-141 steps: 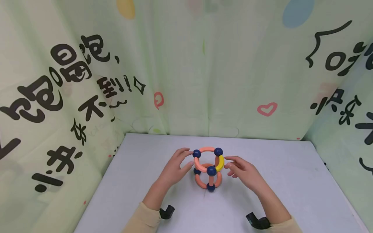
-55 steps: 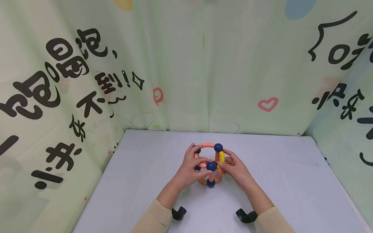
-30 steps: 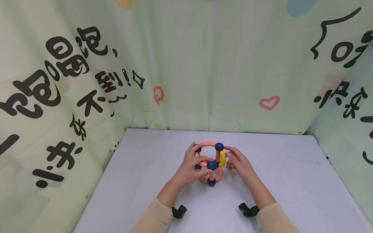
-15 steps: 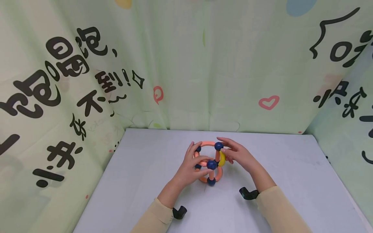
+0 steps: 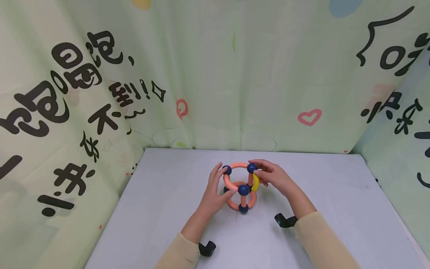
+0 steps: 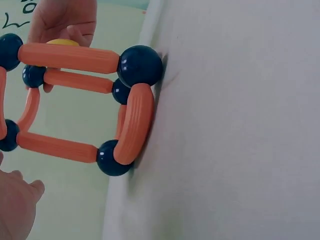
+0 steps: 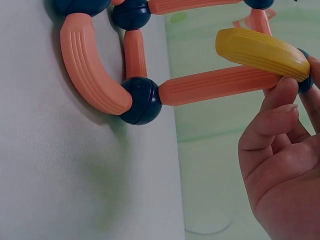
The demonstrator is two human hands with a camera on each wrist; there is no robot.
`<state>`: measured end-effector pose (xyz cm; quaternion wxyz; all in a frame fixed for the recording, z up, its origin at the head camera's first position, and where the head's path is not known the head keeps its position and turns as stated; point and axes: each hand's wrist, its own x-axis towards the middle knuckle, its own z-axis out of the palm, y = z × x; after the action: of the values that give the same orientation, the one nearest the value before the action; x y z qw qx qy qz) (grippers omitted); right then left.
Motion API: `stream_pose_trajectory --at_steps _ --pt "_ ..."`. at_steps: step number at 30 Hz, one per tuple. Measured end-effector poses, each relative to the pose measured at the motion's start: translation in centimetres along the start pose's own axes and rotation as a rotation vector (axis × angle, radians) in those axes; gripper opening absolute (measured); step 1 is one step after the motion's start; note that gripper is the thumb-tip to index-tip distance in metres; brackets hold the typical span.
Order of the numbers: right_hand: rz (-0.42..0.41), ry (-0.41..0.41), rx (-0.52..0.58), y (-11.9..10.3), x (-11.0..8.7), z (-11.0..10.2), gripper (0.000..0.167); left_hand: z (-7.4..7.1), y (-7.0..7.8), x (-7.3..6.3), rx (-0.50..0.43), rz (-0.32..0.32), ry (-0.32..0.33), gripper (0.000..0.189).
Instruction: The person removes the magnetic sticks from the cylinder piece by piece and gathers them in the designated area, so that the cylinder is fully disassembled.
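The ball-and-rod frame (image 5: 243,201) is standing on the white table (image 5: 144,216), between both hands. The right hand (image 5: 277,179) is pinching at the far-right top blue ball (image 5: 251,168), thumb pressing the upper end of the yellow rod (image 5: 256,183), which is hanging down outside. The left hand (image 5: 211,198) is spreading wide around the left side; whether it's touching, I can't tell.

The light is soft and even over the pale tabletop (image 5: 349,201), with a faint shadow beside the right sleeve (image 5: 324,239). Both wrist views look dimmer to me; small glints sit on a navy ball (image 6: 140,66).
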<state>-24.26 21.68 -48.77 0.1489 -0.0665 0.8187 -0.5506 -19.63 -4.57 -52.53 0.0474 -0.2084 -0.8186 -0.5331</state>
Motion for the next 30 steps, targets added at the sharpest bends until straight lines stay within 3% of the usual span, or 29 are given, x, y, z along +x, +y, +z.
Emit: stream_pose_trajectory --at_steps 4,6,8,11,13,15,18,20,24,30 --pt "0.019 0.008 0.012 0.0 0.0 0.0 0.047 -0.1 -1.1 -0.3 -0.042 -0.008 0.110 0.061" --pt "0.023 0.009 0.015 0.1 0.1 0.0 0.047 -0.1 -1.4 -0.4 -0.044 -0.069 0.145 0.049" --pt "0.024 0.011 0.015 0.1 0.1 0.0 0.046 0.0 -1.6 -0.6 -0.026 -0.169 0.159 0.038" --pt "0.019 0.016 0.014 0.2 0.2 0.0 0.045 0.5 -2.1 -1.0 0.028 -0.329 0.115 0.026" --pt "0.013 0.016 0.015 0.2 0.2 0.1 0.045 1.0 -2.6 -1.3 0.075 -0.380 0.040 0.021" --pt "0.012 0.017 0.018 0.2 0.2 0.1 0.045 1.6 -2.9 -1.7 0.120 -0.376 -0.056 0.017" --pt "0.011 0.018 0.021 0.1 0.1 0.1 0.045 2.2 -2.9 -2.0 0.160 -0.313 -0.189 0.021" --pt "0.012 0.020 0.023 0.1 0.0 0.1 0.045 2.6 -2.8 -2.1 0.178 -0.268 -0.245 0.027" --pt "0.009 0.018 0.029 0.3 0.0 0.1 0.045 3.3 -2.8 -2.0 0.211 -0.240 -0.289 0.037" --pt "0.003 0.018 0.032 0.4 -0.1 0.0 0.047 4.1 -2.6 -1.6 0.293 -0.226 -0.325 0.029"
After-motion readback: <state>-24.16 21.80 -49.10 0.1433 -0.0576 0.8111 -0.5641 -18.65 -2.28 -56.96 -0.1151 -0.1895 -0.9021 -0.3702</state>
